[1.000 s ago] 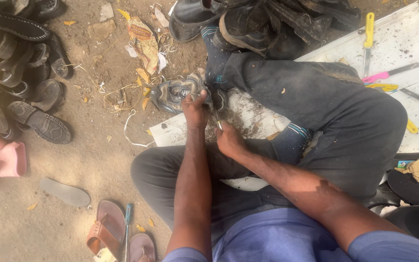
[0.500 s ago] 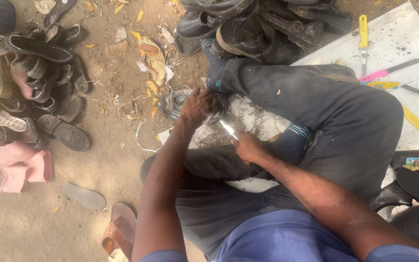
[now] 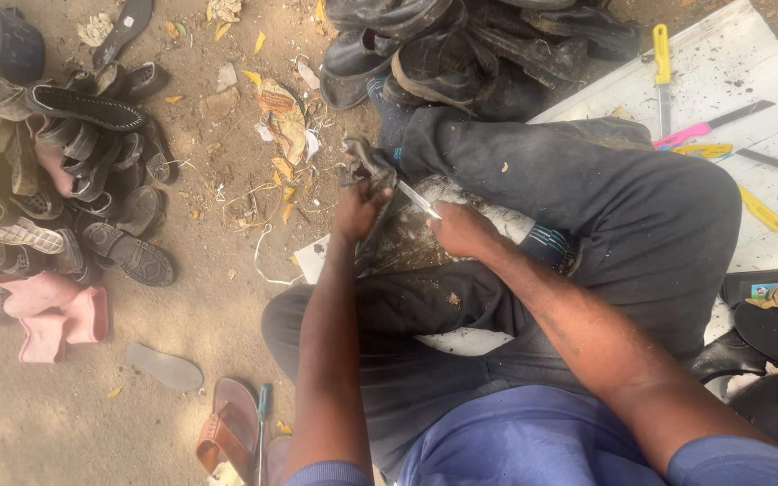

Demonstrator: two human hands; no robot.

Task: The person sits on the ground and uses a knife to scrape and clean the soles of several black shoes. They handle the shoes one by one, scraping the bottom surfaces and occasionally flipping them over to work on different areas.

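Observation:
I sit cross-legged on the ground in dark trousers (image 3: 587,207). My left hand (image 3: 359,209) grips a worn, dark grey shoe (image 3: 366,164) by its upper part, holding it against a dirty white board (image 3: 407,243) in front of my legs. My right hand (image 3: 463,229) is closed on a small knife (image 3: 418,198), whose thin blade points up and left toward the shoe and ends close to my left hand.
A heap of dark shoes (image 3: 470,54) lies ahead; sandals and pink shoes (image 3: 56,315) lie at the left. Yellow and pink handled knives (image 3: 713,126) rest on a white sheet (image 3: 749,63) at the right. A brown sandal (image 3: 227,432) and a loose sole (image 3: 164,367) lie near my left knee.
My view has shifted, so the scene sits lower and further right. My right hand with the knife has moved up toward the shoe, and my left hand keeps its grip.

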